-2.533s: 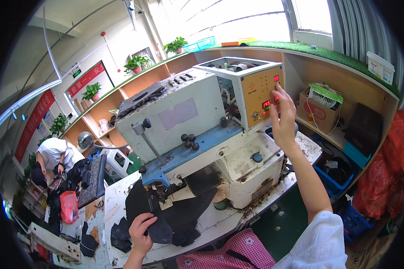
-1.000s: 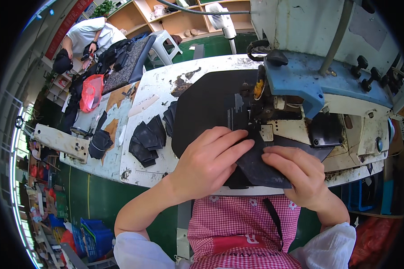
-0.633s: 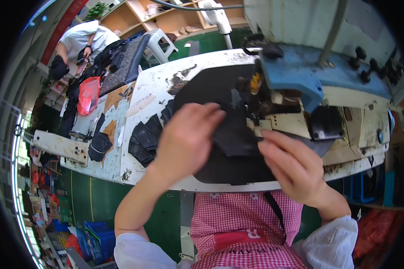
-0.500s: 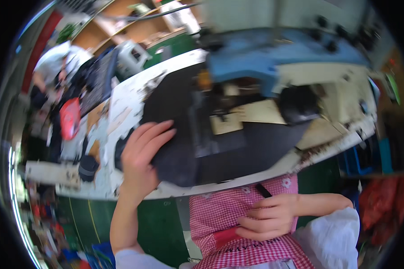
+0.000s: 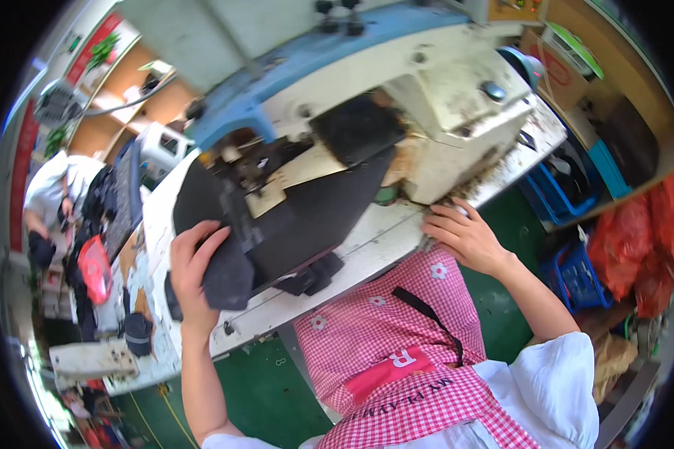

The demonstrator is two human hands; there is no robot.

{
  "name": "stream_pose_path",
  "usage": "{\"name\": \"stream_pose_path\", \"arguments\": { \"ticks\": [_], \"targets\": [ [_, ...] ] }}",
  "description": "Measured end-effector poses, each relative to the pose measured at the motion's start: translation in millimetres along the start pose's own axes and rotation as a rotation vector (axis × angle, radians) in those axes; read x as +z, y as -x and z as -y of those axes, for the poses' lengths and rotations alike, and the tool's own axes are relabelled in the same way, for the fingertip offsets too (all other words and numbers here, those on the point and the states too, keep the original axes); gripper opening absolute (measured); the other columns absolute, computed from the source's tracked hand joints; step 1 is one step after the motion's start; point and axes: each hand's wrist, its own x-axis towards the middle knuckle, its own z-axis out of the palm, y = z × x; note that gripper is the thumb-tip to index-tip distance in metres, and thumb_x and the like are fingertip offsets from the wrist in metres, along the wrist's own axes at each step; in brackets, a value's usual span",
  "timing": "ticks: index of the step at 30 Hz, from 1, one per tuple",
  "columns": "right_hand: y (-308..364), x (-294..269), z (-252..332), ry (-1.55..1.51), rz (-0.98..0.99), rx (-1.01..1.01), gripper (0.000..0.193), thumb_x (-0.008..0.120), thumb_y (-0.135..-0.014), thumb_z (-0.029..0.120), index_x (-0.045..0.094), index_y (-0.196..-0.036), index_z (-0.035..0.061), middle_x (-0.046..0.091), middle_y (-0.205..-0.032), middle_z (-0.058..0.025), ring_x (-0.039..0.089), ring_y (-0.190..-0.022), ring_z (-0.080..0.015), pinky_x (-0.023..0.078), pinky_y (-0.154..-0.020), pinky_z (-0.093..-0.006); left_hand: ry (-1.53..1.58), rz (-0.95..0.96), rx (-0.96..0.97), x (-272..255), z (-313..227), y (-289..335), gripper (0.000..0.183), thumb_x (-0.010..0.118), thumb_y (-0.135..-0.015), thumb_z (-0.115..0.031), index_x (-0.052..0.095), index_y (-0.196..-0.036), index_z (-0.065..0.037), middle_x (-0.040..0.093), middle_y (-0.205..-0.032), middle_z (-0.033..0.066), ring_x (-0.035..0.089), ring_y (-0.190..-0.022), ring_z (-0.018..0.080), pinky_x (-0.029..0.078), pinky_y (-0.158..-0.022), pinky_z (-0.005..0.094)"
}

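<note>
A dark, flat fabric piece [image 5: 230,278] hangs at the left front of the black work plate [image 5: 307,232]. My left hand [image 5: 193,271] is closed on its left side, fingers bent over the top and thumb hidden. At the table's front edge, right of the plate, rests my right hand [image 5: 464,238], fingers apart; whatever lies under them is hard to make out. A blue and cream sewing machine [image 5: 457,97] stands over the plate, its needle area [image 5: 254,168] above a pale metal plate [image 5: 307,176].
Crumpled dark cloth [image 5: 312,275] lies on the white table [image 5: 382,243] before the plate. Blue baskets [image 5: 577,277] and red plastic bags [image 5: 636,243] stand at the right. A dark cap-like piece [image 5: 138,333] and a red bag [image 5: 95,269] lie left. Another person [image 5: 60,191] works far left.
My right hand has moved from the apron up to the table edge. My left hand has gone from lying on the plate to the dark fabric piece. The view has turned.
</note>
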Motion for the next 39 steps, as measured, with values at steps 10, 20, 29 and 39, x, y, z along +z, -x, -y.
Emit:
{"name": "stream_pose_path", "arguments": {
  "ticks": [10,20,29,39],
  "targets": [
    [-109.5,-63.3,88.1,-0.051,-0.209,-0.172,0.041,0.074,-0.080,0.012,0.068,-0.120,0.0057,0.055,-0.082,-0.0055,0.057,-0.059,-0.0223,0.046,-0.049,-0.0342,0.099,-0.037,0.066,10.3,-3.4,3.2,0.040,0.059,-0.073,-0.001,0.071,-0.112,-0.006,0.066,-0.116,0.0105,0.058,-0.104,0.0324,0.049,-0.089,0.0394],
    [-187.8,-32.4,97.6,-0.104,-0.102,0.089,0.027,0.071,-0.087,0.016,0.056,-0.106,0.0028,0.058,-0.091,-0.0125,0.065,-0.073,-0.0331,0.051,-0.058,-0.0408,0.130,-0.024,0.071,7.9,-8.2,-3.2,0.042,0.066,-0.073,-0.008,0.071,-0.114,-0.005,0.066,-0.119,0.0111,0.058,-0.102,0.0330,0.050,-0.085,0.0399],
    [-194.1,-25.3,117.2,0.018,-0.148,0.183,0.021,0.070,-0.089,0.015,0.058,-0.100,0.0016,0.060,-0.088,-0.0133,0.065,-0.066,-0.0345,0.052,-0.056,-0.0404,0.144,-0.030,0.103,8.5,-5.9,-2.2,0.044,0.069,-0.070,-0.013,0.072,-0.114,-0.006,0.066,-0.118,0.0110,0.058,-0.099,0.0322,0.050,-0.082,0.0394],
    [-201.5,-27.3,140.4,-0.147,-0.060,0.135,0.019,0.068,-0.089,0.015,0.055,-0.091,0.0015,0.060,-0.083,-0.0151,0.065,-0.064,-0.0366,0.052,-0.054,-0.0434,0.182,-0.060,0.119,10.8,-3.5,0.4,0.046,0.070,-0.067,-0.011,0.072,-0.112,-0.006,0.066,-0.118,0.0108,0.059,-0.099,0.0333,0.051,-0.083,0.0392]
  ]
}}
